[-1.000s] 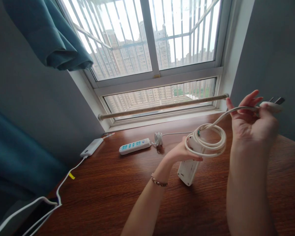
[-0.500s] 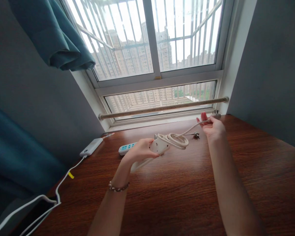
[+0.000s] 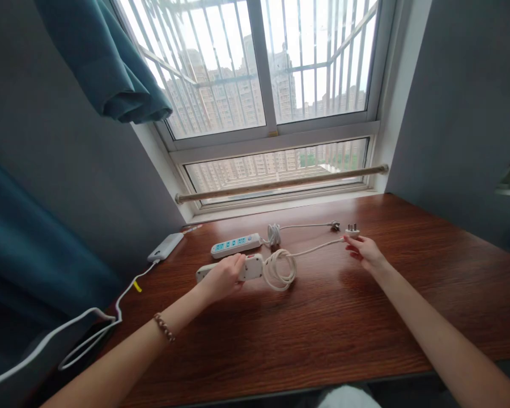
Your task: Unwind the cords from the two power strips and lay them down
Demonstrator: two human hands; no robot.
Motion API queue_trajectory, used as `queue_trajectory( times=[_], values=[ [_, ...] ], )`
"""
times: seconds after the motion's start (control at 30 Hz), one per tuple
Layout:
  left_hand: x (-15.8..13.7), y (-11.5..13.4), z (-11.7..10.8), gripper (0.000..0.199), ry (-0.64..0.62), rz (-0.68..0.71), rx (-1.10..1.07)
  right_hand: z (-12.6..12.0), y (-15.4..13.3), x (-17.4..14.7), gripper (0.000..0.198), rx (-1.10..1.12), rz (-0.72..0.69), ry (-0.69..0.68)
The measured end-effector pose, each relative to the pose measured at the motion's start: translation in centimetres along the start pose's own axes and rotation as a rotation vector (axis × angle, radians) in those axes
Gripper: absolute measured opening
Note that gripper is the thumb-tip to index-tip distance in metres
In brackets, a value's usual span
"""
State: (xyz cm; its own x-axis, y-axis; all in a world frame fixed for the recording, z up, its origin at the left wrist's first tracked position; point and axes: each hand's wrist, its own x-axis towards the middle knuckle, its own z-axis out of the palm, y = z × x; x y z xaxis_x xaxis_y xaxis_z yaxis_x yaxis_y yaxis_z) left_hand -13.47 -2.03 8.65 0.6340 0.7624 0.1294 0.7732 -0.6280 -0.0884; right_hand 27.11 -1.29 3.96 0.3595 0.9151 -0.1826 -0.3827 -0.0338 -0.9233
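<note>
My left hand (image 3: 224, 276) is closed around a white power strip (image 3: 253, 267) low over the table, its middle hidden under my fingers. The strip's white cord (image 3: 279, 270) hangs in a loose coil at its right end, then runs right to a three-pin plug (image 3: 352, 231). My right hand (image 3: 364, 250) pinches that plug, prongs pointing up. Just behind lies a second power strip (image 3: 235, 245) with blue sockets. Its grey-white cord (image 3: 273, 233) is bundled beside it, and a dark-pinned plug (image 3: 334, 225) rests at the end of that cord.
On the left, a white power bank (image 3: 165, 246) has a white cable (image 3: 142, 275) with a yellow tag. The brown wooden table (image 3: 323, 328) reaches the window sill. A horizontal rail (image 3: 280, 185) crosses the window, and a blue curtain (image 3: 110, 73) hangs at upper left.
The held strip has moved left and nearer to me, now level in front of the blue-socket strip. My right hand has come nearer with the plug, and the coil hangs lower.
</note>
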Motion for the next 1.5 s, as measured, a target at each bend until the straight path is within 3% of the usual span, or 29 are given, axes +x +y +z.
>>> queue_trajectory(
  times=[0.23, 0.4, 0.7, 0.9, 1.13, 1.23, 1.33, 1.43, 1.5],
  values=[
    [-0.5, -3.1, -1.0, 0.052, -0.045, 0.024, -0.031, 0.5, 2.2, 0.7, 0.018, 0.122, 0.0, 0.012],
    [0.0, -4.9, -0.2, 0.055, -0.096, 0.023, -0.088, 0.2, 2.9, 1.5, 0.019, 0.146, -0.007, -0.007],
    [2.8, -5.8, 2.3, 0.05, -0.169, -0.008, -0.096, -0.3, 5.0, 2.7, 0.02, 0.135, 0.001, 0.008],
    [2.5, -6.6, 3.5, 0.061, -0.176, -0.047, -0.053, -0.4, 5.5, 3.0, 0.02, 0.04, 0.001, -0.009],
    [1.5, -6.1, 4.2, 0.063, -0.188, -0.107, 0.025, -0.3, 6.3, 3.3, 0.034, -0.152, -0.081, 0.05],
    [0.7, -3.8, 4.6, 0.067, -0.054, -0.156, 0.129, -0.3, 6.5, 3.5, 0.034, -0.198, -0.103, 0.051],
    [0.2, 0.4, 4.8, 0.059, 0.32, -0.166, 0.164, -0.3, 6.5, 3.4, 0.037, -0.234, -0.121, 0.056],
    [0.8, 5.4, 4.8, 0.055, 0.618, 0.011, 0.044, -0.3, 6.5, 3.3, 0.055, -0.298, -0.144, 0.106],
    [2.1, 8.5, 4.8, 0.053, 0.649, 0.204, -0.019, -0.5, 6.4, 3.2, 0.065, -0.359, -0.17, 0.165]
  ],
)
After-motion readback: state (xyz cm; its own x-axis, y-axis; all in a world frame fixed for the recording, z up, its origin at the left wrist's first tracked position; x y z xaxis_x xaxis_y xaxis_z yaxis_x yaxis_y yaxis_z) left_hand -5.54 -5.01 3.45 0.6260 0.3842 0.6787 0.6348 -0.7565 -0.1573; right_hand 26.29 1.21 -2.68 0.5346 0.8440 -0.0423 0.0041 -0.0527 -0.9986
